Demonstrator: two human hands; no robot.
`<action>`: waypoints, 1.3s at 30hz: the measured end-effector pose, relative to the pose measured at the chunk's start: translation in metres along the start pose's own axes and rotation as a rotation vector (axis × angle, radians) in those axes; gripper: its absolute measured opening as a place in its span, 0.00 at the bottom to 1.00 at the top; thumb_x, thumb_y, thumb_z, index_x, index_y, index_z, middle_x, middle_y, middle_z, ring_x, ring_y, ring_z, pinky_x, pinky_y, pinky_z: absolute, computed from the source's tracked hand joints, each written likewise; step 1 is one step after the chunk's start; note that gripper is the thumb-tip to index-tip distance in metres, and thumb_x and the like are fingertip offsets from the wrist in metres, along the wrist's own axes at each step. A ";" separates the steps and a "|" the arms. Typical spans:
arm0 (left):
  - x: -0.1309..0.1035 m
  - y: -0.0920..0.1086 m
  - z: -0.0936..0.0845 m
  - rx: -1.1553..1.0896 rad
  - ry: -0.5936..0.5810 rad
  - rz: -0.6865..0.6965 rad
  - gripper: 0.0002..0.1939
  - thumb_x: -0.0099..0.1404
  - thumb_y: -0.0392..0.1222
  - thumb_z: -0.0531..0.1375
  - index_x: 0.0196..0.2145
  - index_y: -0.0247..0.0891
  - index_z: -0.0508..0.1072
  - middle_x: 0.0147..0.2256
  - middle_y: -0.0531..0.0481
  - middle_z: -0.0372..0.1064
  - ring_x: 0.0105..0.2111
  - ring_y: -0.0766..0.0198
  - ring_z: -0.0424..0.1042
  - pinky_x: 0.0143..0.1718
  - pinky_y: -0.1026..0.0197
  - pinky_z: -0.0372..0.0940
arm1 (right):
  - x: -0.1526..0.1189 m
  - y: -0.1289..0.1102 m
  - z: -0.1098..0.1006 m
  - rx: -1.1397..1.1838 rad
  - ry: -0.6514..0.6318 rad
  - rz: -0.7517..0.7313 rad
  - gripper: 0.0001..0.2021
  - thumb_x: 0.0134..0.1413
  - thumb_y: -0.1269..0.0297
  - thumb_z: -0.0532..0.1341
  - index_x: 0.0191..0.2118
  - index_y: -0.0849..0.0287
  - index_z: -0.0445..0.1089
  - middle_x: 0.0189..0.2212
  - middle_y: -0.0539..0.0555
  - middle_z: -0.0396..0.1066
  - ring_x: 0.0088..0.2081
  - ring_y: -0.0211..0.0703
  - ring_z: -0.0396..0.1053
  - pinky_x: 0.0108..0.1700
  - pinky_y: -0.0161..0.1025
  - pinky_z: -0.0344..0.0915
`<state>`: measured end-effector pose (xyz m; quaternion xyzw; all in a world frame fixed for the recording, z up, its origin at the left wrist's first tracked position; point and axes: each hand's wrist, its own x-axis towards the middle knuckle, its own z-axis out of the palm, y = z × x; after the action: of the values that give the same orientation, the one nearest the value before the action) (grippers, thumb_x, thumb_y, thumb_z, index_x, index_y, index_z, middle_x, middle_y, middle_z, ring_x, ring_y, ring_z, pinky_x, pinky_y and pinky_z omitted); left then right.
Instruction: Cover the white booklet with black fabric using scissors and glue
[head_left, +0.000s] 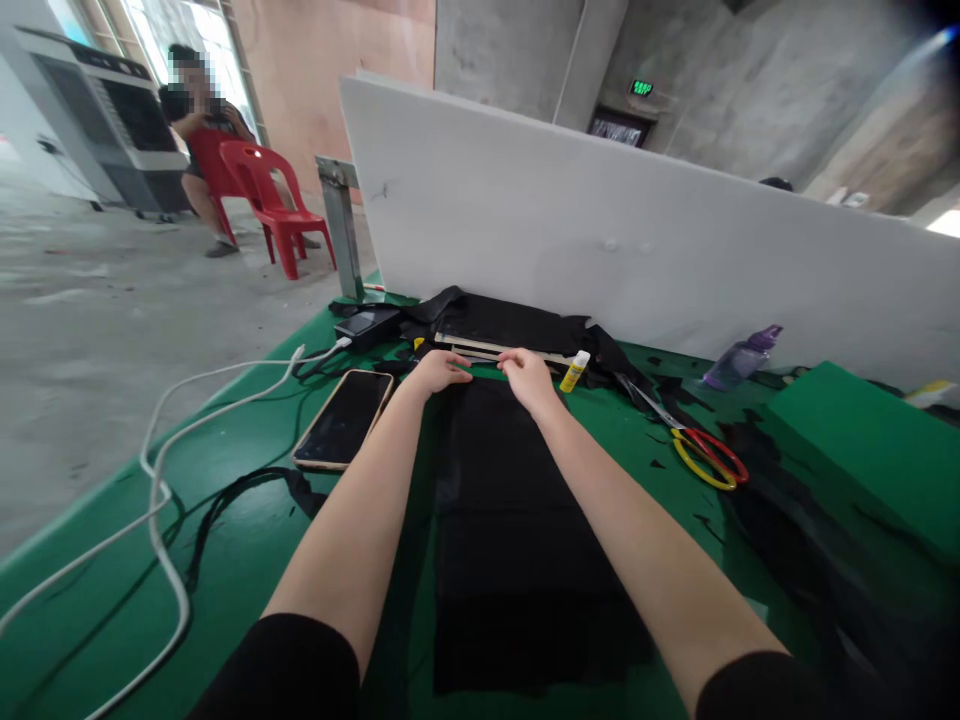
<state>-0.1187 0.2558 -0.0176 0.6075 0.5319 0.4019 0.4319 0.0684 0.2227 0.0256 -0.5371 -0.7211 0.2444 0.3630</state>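
A long piece of black fabric (517, 540) lies flat on the green table (247, 560), running from me toward the white board. My left hand (439, 372) and my right hand (529, 376) both rest on its far edge, fingers pressing down close together. Just beyond the hands a light wooden strip (495, 349) lies across more black cloth (517, 322). A small yellow glue stick (575, 371) lies right of my right hand.
A phone (343, 419) lies left of my left arm, white cables (161, 480) trail off left. Red and yellow scissors (694, 440), a purple bottle (741, 359) and a green block (874, 450) sit right. A white board (637, 230) stands behind. A person sits on red chairs (274, 205) far left.
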 end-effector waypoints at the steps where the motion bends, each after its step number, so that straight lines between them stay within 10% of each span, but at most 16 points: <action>1: 0.000 0.000 -0.001 -0.020 -0.008 0.002 0.21 0.47 0.37 0.69 0.41 0.33 0.76 0.28 0.47 0.76 0.35 0.56 0.75 0.42 0.55 0.66 | 0.008 0.007 0.007 -0.039 0.015 0.001 0.13 0.55 0.68 0.53 0.43 0.57 0.71 0.41 0.56 0.73 0.45 0.45 0.69 0.50 0.45 0.62; 8: -0.002 -0.005 -0.007 -0.145 -0.031 0.008 0.28 0.47 0.41 0.70 0.47 0.31 0.73 0.34 0.43 0.76 0.36 0.57 0.73 0.40 0.57 0.64 | 0.012 0.019 0.046 -0.156 0.015 -0.063 0.11 0.52 0.68 0.54 0.36 0.57 0.74 0.38 0.55 0.74 0.47 0.49 0.67 0.54 0.49 0.55; 27: -0.017 0.009 -0.014 -0.294 -0.073 -0.123 0.23 0.54 0.38 0.66 0.49 0.36 0.72 0.23 0.54 0.66 0.22 0.71 0.62 0.29 0.64 0.59 | 0.019 0.034 0.046 0.106 -0.035 -0.102 0.11 0.49 0.67 0.56 0.38 0.58 0.73 0.38 0.52 0.75 0.40 0.40 0.70 0.46 0.37 0.63; 39: -0.019 0.015 -0.009 -0.393 -0.125 -0.077 0.25 0.55 0.34 0.64 0.51 0.37 0.69 0.49 0.43 0.69 0.29 0.73 0.68 0.36 0.65 0.63 | 0.025 0.036 0.042 0.241 -0.023 -0.012 0.09 0.46 0.64 0.56 0.30 0.58 0.73 0.28 0.50 0.73 0.33 0.41 0.69 0.39 0.37 0.62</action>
<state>-0.1253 0.2366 -0.0013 0.5146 0.4383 0.4425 0.5893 0.0534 0.2590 -0.0207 -0.4826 -0.6938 0.3331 0.4181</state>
